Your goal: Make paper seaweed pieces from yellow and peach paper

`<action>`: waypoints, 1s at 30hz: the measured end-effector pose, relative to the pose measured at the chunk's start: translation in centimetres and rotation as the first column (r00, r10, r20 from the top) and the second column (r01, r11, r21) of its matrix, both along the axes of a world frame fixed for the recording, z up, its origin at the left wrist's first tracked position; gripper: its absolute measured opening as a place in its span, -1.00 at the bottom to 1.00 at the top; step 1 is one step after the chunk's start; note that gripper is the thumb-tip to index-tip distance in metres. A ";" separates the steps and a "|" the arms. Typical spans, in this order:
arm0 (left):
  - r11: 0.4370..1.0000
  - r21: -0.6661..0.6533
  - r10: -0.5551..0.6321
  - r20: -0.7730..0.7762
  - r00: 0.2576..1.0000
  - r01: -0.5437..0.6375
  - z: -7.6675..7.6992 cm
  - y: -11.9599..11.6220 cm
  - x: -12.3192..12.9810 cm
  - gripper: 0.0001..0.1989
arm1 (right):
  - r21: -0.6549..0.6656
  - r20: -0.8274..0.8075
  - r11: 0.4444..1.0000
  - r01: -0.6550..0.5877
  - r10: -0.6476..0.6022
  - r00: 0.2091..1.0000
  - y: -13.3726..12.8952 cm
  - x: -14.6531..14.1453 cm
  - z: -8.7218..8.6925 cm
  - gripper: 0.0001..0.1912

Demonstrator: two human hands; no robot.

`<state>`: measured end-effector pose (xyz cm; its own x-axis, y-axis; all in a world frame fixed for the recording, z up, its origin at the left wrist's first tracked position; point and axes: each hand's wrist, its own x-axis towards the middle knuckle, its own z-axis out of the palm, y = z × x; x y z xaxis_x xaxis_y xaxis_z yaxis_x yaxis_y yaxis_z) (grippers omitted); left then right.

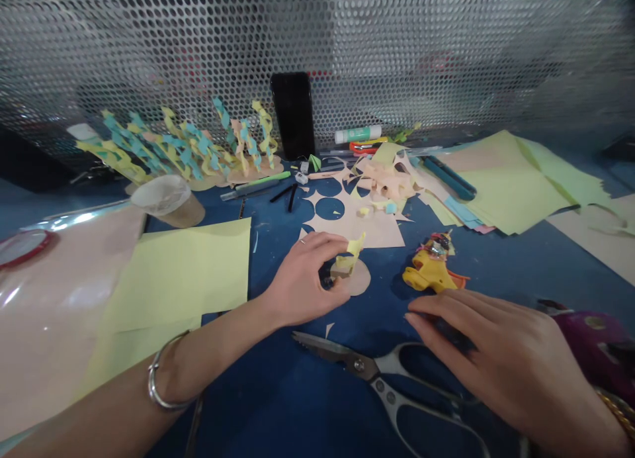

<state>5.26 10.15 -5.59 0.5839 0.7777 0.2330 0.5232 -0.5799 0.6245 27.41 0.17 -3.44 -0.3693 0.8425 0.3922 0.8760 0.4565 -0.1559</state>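
Perforated metal sheeting (317, 41) closes off the far side of the blue-topped bench (258, 405), which carries the paper-craft materials. Left hand (297, 279): fingers and thumb are closed in a pinch on a small folded paper piece (346, 261), yellow with a tan face, held at the edge of a peach paper disc (360, 278). This precision grip appears suited to a part too small for a full-hand hold; contact between piece and disc cannot be confirmed. Right hand (496, 339): palm down, fingers extended and unclenched, with no held item visible (the palm side is hidden). It lies just beside a yellow figure (430, 273) and above the kitchen scissors (377, 378), whose near placement seems to keep them within reach. A peach sheet with circular cut-outs (347, 223) lies directly far of the disc. Pale yellow paper (173, 282) occupies the left, and a stack of pastel paper sheets (506, 180) the right, apparently keeping stock clear of the central work zone. Along the far edge, a black smartphone (292, 116) stands upright beside a glue stick (358, 134), and twisted yellow-and-teal paper strips (178, 143) stand on the far left.
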 end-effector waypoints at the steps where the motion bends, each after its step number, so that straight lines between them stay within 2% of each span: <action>1: 1.000 -0.013 -0.007 -0.009 1.000 0.007 0.1 0.0 -0.1 -0.53 | -0.003 -0.001 1.000 -0.001 0.001 1.000 0.0 0.0 0.0 -0.88; 5: 1.000 -0.026 -0.007 0.006 1.000 0.007 0.1 0.1 -0.2 -0.46 | -0.019 -0.001 1.000 -0.008 0.008 1.000 -0.1 0.1 0.1 -0.91; 11: 0.999 0.004 0.047 0.016 0.999 -0.047 -0.2 0.4 0.1 -0.73 | -0.020 -0.008 1.000 -0.011 0.011 1.000 0.0 0.1 0.0 -0.92; 19: 0.995 0.088 0.041 0.012 0.999 -0.042 -1.0 0.8 0.0 -0.90 | -0.039 -0.001 0.999 0.013 -0.013 1.000 0.0 0.0 -0.2 -0.92; 26: 0.996 0.071 0.050 0.022 0.999 -0.051 -1.0 0.7 0.1 -0.91 | -0.042 -0.016 0.999 0.003 -0.004 1.000 0.0 0.0 -0.3 -0.92; 30: 0.994 -0.013 0.109 0.079 0.991 -0.108 0.0 0.3 -0.1 -0.67 | -0.043 -0.041 0.999 0.018 -0.020 0.999 0.0 0.1 -0.4 -0.93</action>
